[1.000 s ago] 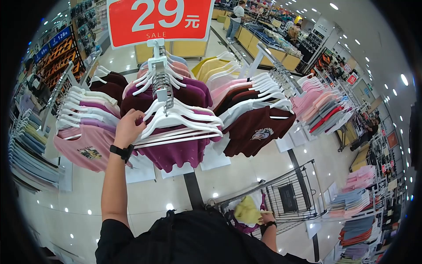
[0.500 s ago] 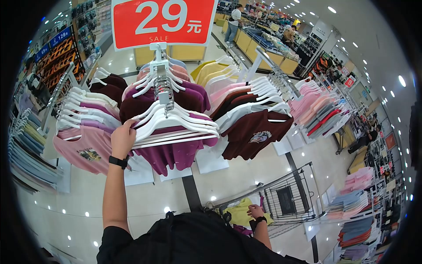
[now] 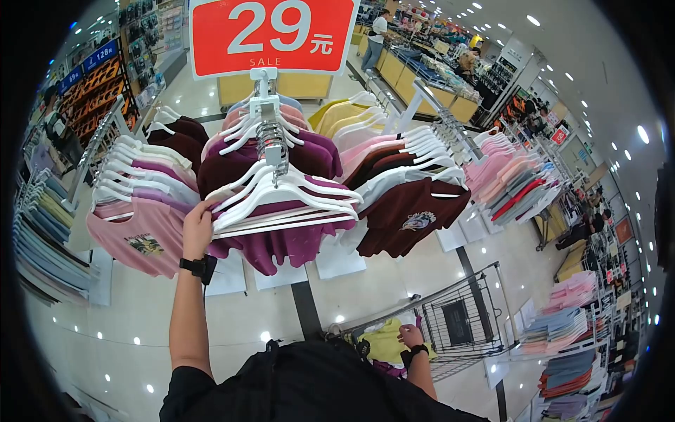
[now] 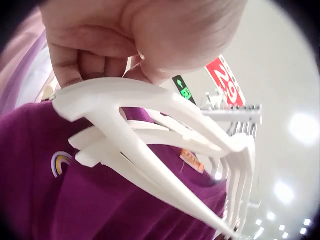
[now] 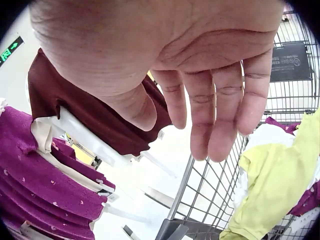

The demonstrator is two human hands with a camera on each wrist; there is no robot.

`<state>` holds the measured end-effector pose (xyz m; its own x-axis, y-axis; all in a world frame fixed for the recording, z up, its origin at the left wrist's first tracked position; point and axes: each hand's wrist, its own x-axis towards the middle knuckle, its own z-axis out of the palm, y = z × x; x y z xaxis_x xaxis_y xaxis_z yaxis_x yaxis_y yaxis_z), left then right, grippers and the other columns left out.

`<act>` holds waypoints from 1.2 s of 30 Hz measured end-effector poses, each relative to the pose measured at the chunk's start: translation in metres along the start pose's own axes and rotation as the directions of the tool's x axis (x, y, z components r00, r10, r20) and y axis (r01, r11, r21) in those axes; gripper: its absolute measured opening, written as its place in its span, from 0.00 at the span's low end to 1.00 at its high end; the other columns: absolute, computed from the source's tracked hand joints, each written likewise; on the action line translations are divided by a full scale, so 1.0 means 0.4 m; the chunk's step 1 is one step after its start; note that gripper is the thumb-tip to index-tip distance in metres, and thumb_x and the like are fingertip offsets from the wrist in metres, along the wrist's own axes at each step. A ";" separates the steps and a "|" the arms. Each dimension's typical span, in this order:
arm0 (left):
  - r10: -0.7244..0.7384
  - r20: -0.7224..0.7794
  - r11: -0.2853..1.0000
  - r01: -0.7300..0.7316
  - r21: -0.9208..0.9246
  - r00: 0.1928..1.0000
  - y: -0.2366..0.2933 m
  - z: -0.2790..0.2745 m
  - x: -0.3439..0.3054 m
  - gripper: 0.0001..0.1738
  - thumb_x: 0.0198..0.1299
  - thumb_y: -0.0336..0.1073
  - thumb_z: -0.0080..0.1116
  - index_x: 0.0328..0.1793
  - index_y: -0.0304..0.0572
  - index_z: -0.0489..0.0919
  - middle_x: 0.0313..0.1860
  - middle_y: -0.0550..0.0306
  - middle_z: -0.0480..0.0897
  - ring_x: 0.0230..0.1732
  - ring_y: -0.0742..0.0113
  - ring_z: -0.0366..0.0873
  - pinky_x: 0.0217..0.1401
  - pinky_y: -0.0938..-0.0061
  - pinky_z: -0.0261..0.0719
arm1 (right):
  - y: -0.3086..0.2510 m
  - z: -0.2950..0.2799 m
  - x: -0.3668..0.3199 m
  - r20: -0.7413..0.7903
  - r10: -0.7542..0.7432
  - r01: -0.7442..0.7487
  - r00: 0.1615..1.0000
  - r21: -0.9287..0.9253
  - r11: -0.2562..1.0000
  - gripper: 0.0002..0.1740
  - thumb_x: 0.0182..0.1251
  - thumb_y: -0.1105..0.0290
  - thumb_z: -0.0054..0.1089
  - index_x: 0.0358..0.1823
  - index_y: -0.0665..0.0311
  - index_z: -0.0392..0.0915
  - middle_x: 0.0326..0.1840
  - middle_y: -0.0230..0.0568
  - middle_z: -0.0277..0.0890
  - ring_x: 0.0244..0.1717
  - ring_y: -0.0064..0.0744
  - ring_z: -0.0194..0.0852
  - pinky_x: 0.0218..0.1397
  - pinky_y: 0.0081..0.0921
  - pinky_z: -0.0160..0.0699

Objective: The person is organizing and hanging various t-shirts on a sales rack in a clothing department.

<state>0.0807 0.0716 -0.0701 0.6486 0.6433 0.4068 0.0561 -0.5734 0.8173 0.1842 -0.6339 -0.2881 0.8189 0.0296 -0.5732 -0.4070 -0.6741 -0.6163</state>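
My left hand (image 3: 197, 228) is at the left end of the front white hangers on the middle rack. In the left wrist view, its fingers and thumb pinch the shoulder of a white hanger (image 4: 107, 95). A purple top (image 4: 30, 195) with a small rainbow patch hangs beside that hanger. My right hand (image 3: 410, 336) hovers over the shopping cart (image 3: 485, 344), its fingers relaxed and holding nothing. A yellow-green garment (image 5: 272, 187) lies in the cart below it, with white and purple cloth around it.
A red sale sign (image 3: 271, 35) tops the middle rack. Pink tops (image 3: 144, 239) hang at left, and a dark brown top (image 3: 415, 218) hangs at right. More clothing racks line the far right. A person (image 3: 376, 39) stands at the back.
My right hand has let go of the yellow-green garment and lifted off it. My left hand stays at the hangers' left end, shifting slightly; the front hangers and purple tops move a little.
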 end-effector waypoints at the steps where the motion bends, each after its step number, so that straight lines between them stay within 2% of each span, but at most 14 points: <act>1: -0.082 0.002 0.970 0.081 -0.227 0.997 -0.006 0.001 -0.003 0.17 0.68 0.27 0.48 0.57 0.37 0.85 0.35 0.57 0.87 0.31 0.64 0.84 0.37 0.71 0.79 | -0.004 0.000 0.003 -0.012 -0.014 0.013 1.000 -0.014 1.000 0.22 0.72 0.59 0.62 0.58 0.68 0.81 0.35 0.45 0.89 0.30 0.32 0.89 0.31 0.27 0.80; 2: -0.082 0.003 0.970 0.080 -0.228 0.997 -0.012 -0.002 -0.011 0.17 0.68 0.27 0.48 0.57 0.37 0.85 0.35 0.57 0.87 0.31 0.64 0.84 0.37 0.71 0.79 | -0.008 0.000 0.006 -0.012 -0.013 0.013 1.000 -0.014 1.000 0.22 0.72 0.59 0.62 0.58 0.68 0.81 0.35 0.45 0.89 0.30 0.32 0.89 0.31 0.27 0.80; 4: -0.388 0.125 0.734 0.388 -0.557 0.913 0.008 -0.016 -0.030 0.16 0.69 0.25 0.47 0.55 0.34 0.85 0.34 0.67 0.81 0.29 0.80 0.75 0.33 0.82 0.74 | -0.017 0.003 0.010 -0.025 -0.057 0.058 0.998 0.019 0.998 0.21 0.72 0.60 0.62 0.57 0.69 0.81 0.34 0.45 0.89 0.29 0.32 0.88 0.31 0.27 0.80; 5: -0.391 0.170 0.696 0.411 -0.589 0.904 -0.027 -0.022 -0.031 0.18 0.67 0.24 0.46 0.57 0.31 0.82 0.35 0.60 0.83 0.30 0.76 0.78 0.35 0.82 0.76 | -0.023 0.003 0.012 -0.025 -0.057 0.057 0.998 0.020 0.998 0.21 0.72 0.60 0.62 0.57 0.69 0.81 0.34 0.45 0.89 0.29 0.32 0.88 0.31 0.27 0.80; 8: -0.469 0.244 0.566 0.501 -0.655 0.849 -0.057 -0.019 -0.038 0.17 0.67 0.24 0.47 0.55 0.34 0.84 0.33 0.65 0.81 0.26 0.81 0.71 0.31 0.83 0.72 | -0.048 0.003 0.015 -0.020 -0.106 0.106 0.994 0.001 0.994 0.20 0.73 0.61 0.62 0.57 0.69 0.81 0.35 0.45 0.88 0.30 0.32 0.88 0.31 0.27 0.80; 15: -0.480 0.337 0.397 0.543 -0.740 0.810 -0.070 -0.025 -0.061 0.19 0.64 0.25 0.47 0.61 0.35 0.78 0.46 0.51 0.87 0.42 0.64 0.87 0.47 0.71 0.87 | -0.081 0.008 0.026 -0.016 -0.152 0.152 0.988 0.003 0.988 0.19 0.74 0.63 0.62 0.57 0.71 0.80 0.35 0.47 0.88 0.31 0.33 0.88 0.34 0.28 0.84; 20: -0.434 0.433 0.303 0.581 -0.756 0.790 -0.126 -0.019 -0.098 0.17 0.64 0.27 0.49 0.58 0.36 0.79 0.47 0.51 0.87 0.44 0.63 0.87 0.50 0.68 0.87 | -0.079 0.011 0.017 0.006 -0.149 0.148 0.989 0.020 0.989 0.19 0.74 0.63 0.62 0.57 0.71 0.80 0.35 0.48 0.88 0.31 0.33 0.88 0.35 0.28 0.85; 23: -0.341 0.418 0.280 0.515 -0.810 0.842 -0.153 -0.005 -0.115 0.18 0.63 0.27 0.49 0.58 0.35 0.78 0.48 0.51 0.87 0.47 0.63 0.87 0.54 0.68 0.86 | -0.081 0.006 0.008 0.009 -0.129 0.129 0.992 0.011 0.992 0.20 0.74 0.63 0.62 0.57 0.72 0.79 0.35 0.48 0.88 0.31 0.33 0.88 0.35 0.29 0.85; 28: -0.372 0.363 0.248 0.468 -0.848 0.854 -0.159 0.040 -0.129 0.22 0.68 0.30 0.50 0.67 0.37 0.76 0.51 0.52 0.87 0.47 0.62 0.87 0.51 0.69 0.87 | -0.083 0.005 0.000 0.009 -0.121 0.121 0.993 -0.008 0.993 0.22 0.73 0.60 0.62 0.59 0.72 0.80 0.37 0.49 0.89 0.33 0.35 0.89 0.38 0.32 0.86; 30: -0.209 0.529 0.044 0.548 -0.835 0.823 -0.237 0.046 -0.138 0.20 0.75 0.37 0.50 0.70 0.41 0.75 0.53 0.53 0.86 0.46 0.64 0.86 0.44 0.70 0.86 | -0.082 0.008 0.001 0.012 -0.124 0.124 0.992 0.009 0.992 0.22 0.73 0.60 0.62 0.58 0.72 0.80 0.37 0.49 0.89 0.33 0.35 0.89 0.38 0.32 0.86; 31: -0.491 0.444 0.098 0.554 -0.827 0.749 -0.195 0.072 -0.154 0.18 0.78 0.42 0.49 0.67 0.44 0.76 0.50 0.55 0.86 0.40 0.67 0.84 0.38 0.72 0.83 | -0.081 0.010 0.002 0.015 -0.128 0.128 0.992 0.027 0.991 0.22 0.73 0.60 0.63 0.58 0.72 0.80 0.37 0.49 0.89 0.34 0.35 0.89 0.38 0.32 0.86; 32: -0.398 0.501 0.097 0.578 -0.810 0.769 -0.210 0.074 -0.169 0.14 0.76 0.36 0.50 0.62 0.43 0.79 0.43 0.57 0.85 0.33 0.69 0.81 0.36 0.72 0.81 | -0.081 0.014 0.004 0.015 -0.129 0.129 0.991 0.027 0.991 0.22 0.73 0.60 0.63 0.58 0.72 0.80 0.37 0.49 0.89 0.34 0.35 0.89 0.38 0.32 0.86; 35: -0.488 0.457 0.476 0.666 -0.575 0.744 -0.238 0.143 -0.190 0.14 0.67 0.26 0.50 0.55 0.41 0.81 0.35 0.60 0.81 0.25 0.71 0.75 0.29 0.75 0.75 | -0.077 0.029 0.018 0.031 -0.153 0.151 0.988 0.057 0.987 0.20 0.74 0.62 0.62 0.58 0.70 0.79 0.35 0.45 0.88 0.32 0.31 0.88 0.34 0.27 0.82; 36: -0.497 0.473 0.518 0.687 -0.510 0.727 -0.231 0.161 -0.209 0.13 0.66 0.26 0.49 0.53 0.40 0.81 0.30 0.62 0.81 0.22 0.72 0.74 0.27 0.77 0.73 | -0.075 0.038 0.029 0.027 -0.184 0.183 0.983 0.035 0.983 0.20 0.74 0.62 0.62 0.59 0.70 0.79 0.35 0.45 0.88 0.32 0.32 0.87 0.35 0.27 0.83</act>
<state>0.0703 0.0380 -0.2059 0.8029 0.5128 -0.3039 0.0874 0.4030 0.9110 0.2000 -0.6020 -0.2845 0.8684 0.1728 -0.4647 -0.2647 -0.6309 -0.7293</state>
